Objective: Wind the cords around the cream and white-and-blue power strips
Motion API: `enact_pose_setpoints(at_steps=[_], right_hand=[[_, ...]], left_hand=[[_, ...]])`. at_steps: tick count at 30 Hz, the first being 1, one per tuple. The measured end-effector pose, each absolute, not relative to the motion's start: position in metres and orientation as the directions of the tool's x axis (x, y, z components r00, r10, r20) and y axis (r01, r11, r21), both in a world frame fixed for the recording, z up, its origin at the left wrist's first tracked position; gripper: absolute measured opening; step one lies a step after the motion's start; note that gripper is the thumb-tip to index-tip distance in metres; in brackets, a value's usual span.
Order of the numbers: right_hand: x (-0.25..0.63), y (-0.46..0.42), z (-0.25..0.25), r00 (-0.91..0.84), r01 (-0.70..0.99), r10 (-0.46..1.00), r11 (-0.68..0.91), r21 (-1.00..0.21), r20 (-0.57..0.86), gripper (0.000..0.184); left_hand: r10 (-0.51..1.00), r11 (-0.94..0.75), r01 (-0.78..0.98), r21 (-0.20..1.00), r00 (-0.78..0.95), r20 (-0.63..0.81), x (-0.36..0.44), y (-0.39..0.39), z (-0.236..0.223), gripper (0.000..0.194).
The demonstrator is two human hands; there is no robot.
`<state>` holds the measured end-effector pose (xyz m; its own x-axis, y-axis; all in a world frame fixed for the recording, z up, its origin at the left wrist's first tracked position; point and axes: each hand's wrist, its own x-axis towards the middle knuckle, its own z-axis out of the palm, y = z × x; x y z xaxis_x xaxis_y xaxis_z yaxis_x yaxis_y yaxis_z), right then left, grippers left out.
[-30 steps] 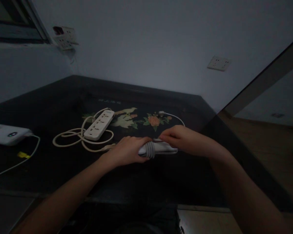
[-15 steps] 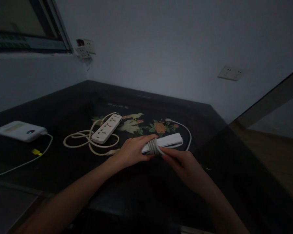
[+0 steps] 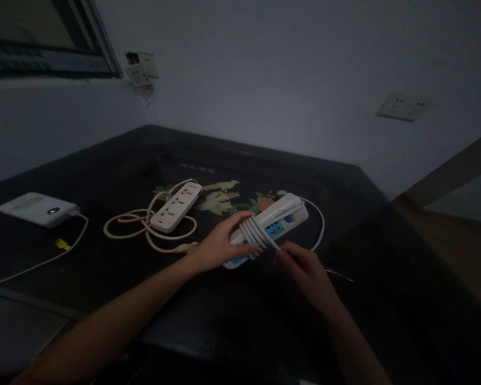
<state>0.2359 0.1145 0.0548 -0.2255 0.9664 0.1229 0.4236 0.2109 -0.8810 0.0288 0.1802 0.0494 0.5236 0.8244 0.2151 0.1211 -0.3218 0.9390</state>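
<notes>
My left hand [image 3: 220,241] is wrapped round a white power strip [image 3: 291,205] with blue socket panels, thumb on the near side. Several turns of grey-white cord [image 3: 253,231] circle the strip beside that thumb. My right hand [image 3: 302,267] is closed, pinching the cord just off the strip's near edge. From there the cord's free length [image 3: 321,219] curves out behind the strip on the right, and its plug [image 3: 281,193] is partly hidden by the strip's far end. The strip is tilted, with its socket face turned toward me.
A second white power strip [image 3: 177,206] lies to the left with its cream cord [image 3: 122,227] looped loosely. A white power bank [image 3: 38,209] with a cable and yellow tag [image 3: 62,244] is at far left. The dark table [image 3: 240,321] meets the wall; sockets [image 3: 401,107] are mounted there.
The held power strip has rolled, bringing its blue socket face into view, and its far end is raised. My right hand has drawn the cord slightly right, away from the strip.
</notes>
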Motion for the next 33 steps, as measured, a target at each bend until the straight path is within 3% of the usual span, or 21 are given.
enact_pose_setpoints(at_steps=[10,18,24,33], right_hand=[[0.238,0.119,0.053,-0.253,0.416,0.962,0.207,-0.886,0.105,0.039],[0.245,0.123,0.047,-0.291,0.347,0.956,0.14,-0.927,0.036,0.06],[0.247,0.123,0.045,-0.315,0.277,0.948,0.132,-0.952,0.04,0.062],[0.255,0.121,0.047,-0.413,0.315,0.91,0.182,-0.931,0.038,0.051]], left_hand=[[0.792,-0.021,-0.068,0.997,0.607,0.059,0.031,0.177,0.046,0.059],[0.756,0.225,-0.226,0.948,0.655,-0.024,0.033,0.172,0.05,0.06],[0.767,0.254,-0.286,0.924,0.641,-0.013,0.032,0.172,0.049,0.053],[0.74,0.201,-0.283,0.938,0.672,0.044,0.03,0.176,0.046,0.056]])
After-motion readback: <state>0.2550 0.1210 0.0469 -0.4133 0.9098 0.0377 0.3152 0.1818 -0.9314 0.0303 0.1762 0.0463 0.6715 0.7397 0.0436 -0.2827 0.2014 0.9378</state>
